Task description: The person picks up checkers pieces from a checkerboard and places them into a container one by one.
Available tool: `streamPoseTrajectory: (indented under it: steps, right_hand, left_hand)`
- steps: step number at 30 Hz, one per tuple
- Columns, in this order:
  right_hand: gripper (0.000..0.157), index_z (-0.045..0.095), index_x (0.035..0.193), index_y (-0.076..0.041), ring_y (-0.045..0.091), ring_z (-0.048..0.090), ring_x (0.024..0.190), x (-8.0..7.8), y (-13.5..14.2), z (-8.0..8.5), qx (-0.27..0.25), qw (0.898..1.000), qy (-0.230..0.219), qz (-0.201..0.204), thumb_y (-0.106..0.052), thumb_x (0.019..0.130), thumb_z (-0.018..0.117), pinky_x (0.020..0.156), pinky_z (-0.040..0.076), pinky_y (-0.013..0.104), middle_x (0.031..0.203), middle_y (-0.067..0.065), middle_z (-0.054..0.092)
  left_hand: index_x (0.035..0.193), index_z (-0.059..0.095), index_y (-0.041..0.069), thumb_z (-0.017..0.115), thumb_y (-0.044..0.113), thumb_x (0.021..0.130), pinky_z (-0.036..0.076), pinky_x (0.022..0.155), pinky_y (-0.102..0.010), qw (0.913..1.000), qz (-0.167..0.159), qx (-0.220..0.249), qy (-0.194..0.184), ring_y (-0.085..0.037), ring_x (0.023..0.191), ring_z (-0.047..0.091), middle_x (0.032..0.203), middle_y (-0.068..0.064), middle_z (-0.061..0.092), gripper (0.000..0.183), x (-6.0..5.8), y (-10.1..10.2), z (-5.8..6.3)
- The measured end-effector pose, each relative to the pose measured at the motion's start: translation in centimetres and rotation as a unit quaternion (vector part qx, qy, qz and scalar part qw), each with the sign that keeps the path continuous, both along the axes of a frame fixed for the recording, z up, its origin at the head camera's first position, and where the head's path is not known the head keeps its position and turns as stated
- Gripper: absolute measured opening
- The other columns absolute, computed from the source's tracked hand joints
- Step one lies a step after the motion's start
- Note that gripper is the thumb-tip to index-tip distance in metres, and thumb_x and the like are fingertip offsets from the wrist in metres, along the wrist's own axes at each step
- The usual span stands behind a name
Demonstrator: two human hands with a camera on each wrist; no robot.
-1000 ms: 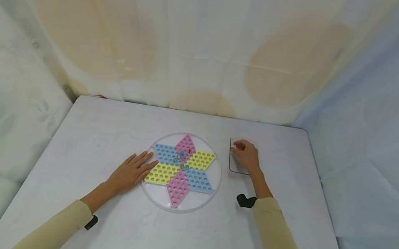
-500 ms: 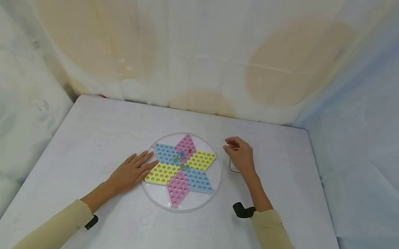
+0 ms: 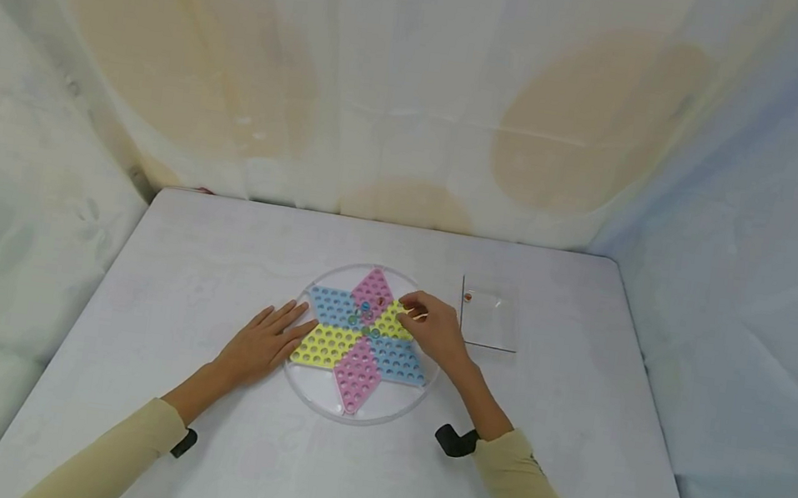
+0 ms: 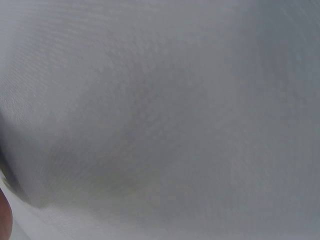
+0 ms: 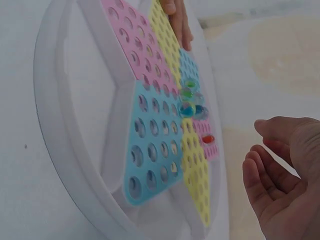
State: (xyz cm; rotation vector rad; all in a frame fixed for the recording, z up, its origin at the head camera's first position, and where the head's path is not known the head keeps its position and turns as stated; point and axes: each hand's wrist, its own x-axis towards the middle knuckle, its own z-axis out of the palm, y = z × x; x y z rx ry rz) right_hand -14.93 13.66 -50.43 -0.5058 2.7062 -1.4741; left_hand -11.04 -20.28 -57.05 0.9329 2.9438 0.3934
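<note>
The round Chinese checkers board (image 3: pixel 356 374) carries a star of pink, yellow and blue points. Several glass marbles (image 5: pixel 187 109) sit in holes around its middle, and a red one (image 5: pixel 208 139) sits in a pink point. My left hand (image 3: pixel 263 346) lies flat with fingers spread, fingertips over the board's left edge. Above the upper-right yellow point is my right hand (image 3: pixel 437 331), thumb and fingers bent toward each other. In the right wrist view a gap shows between thumb and fingers; I cannot tell whether a marble is tucked between them. The left wrist view shows mostly blurred pale cloth.
To the right of the board stands a clear square tray (image 3: pixel 488 346) with dark edges and an orange marble (image 3: pixel 467 298) at its left side. A pale cloth covers the table (image 3: pixel 308 481). Patterned curtains (image 3: pixel 418 100) hang behind and at both sides.
My right hand has moved left from over the clear tray to over the board's yellow point, uncovering the tray and the orange marble. The left hand stays in place.
</note>
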Motion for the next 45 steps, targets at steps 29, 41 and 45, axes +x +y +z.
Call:
streamPoseTrajectory:
  steps: [29,41,45]
  right_hand:
    - [0.020,0.073,0.108,-0.004,0.016,0.061,0.087,1.5,-3.5,-3.5,0.084,0.996,-0.023,0.017,-0.009,0.089,0.076,0.077,0.054,0.031,0.097,0.004,0.067]
    - [0.018,0.073,0.106,-0.004,0.016,0.062,0.088,1.4,-3.5,-3.7,0.097,0.995,-0.015,0.018,-0.008,0.089,0.076,0.078,0.054,0.032,0.098,0.005,0.067]
    - [0.018,0.073,0.107,-0.004,0.017,0.062,0.089,1.5,-3.5,-3.6,0.098,0.995,-0.015,0.018,-0.008,0.089,0.076,0.078,0.054,0.032,0.099,0.006,0.067]
  left_hand:
    - [0.155,0.041,0.019,0.048,0.031,0.105,0.016,0.119,-0.050,0.9999,0.000,-0.009,0.010,-0.028,0.150,0.017,0.163,-0.010,0.025,0.052,-0.1,0.0,-0.4]
    - [0.155,0.040,0.019,0.048,0.032,0.106,0.013,0.120,-0.050,0.9999,0.000,-0.010,-0.002,-0.028,0.151,0.015,0.164,-0.009,0.023,0.052,-0.2,0.1,-0.2]
    - [0.155,0.041,0.019,0.048,0.032,0.105,0.014,0.120,-0.050,1.0000,-0.001,-0.008,0.000,-0.028,0.151,0.015,0.163,-0.010,0.025,0.052,-0.2,0.1,-0.1]
